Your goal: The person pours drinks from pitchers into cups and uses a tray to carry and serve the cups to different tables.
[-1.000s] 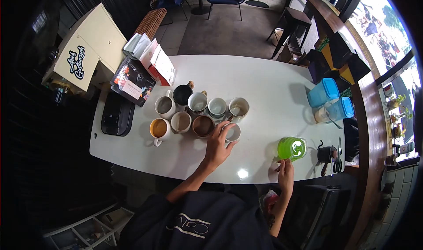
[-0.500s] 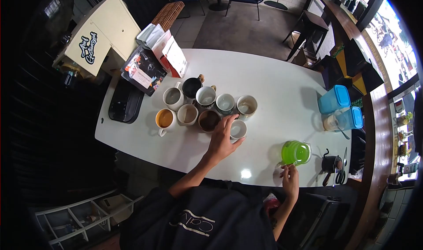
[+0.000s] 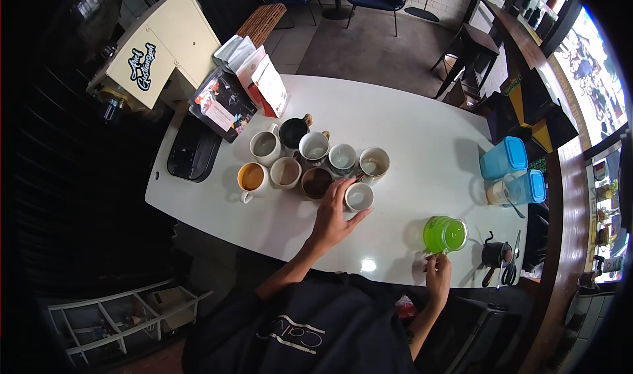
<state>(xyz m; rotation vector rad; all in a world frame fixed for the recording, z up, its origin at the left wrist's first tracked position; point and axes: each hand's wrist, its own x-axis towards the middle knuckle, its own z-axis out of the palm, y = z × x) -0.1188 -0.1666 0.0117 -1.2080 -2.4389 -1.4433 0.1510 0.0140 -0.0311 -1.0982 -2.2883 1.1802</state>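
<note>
On the white table, my left hand (image 3: 335, 217) curves round the left side of a small white cup (image 3: 359, 197), index finger at its far rim and thumb at its near rim. My right hand (image 3: 437, 268) pinches the handle of a glass jug (image 3: 445, 234) of bright green liquid standing at the near right. Beside my left hand is a brown-lined cup (image 3: 317, 183). A large pale cup (image 3: 374, 163) stands just beyond the small one. Several more mugs are grouped to the left, among them an orange-lined mug (image 3: 252, 177) and a dark mug (image 3: 293, 133).
Blue-lidded containers (image 3: 504, 158) stand at the right, with a small dark pot (image 3: 496, 254) and scissors (image 3: 509, 274) nearer. At the left are a black tray (image 3: 192, 148), upright cards and pouches (image 3: 224, 104), and a cream machine (image 3: 158, 51). A stool (image 3: 469, 54) stands beyond the table.
The camera view has shifted, so the table and its contents appear farther right. Both hands stay by the same cup and jug, with slight changes in the fingers.
</note>
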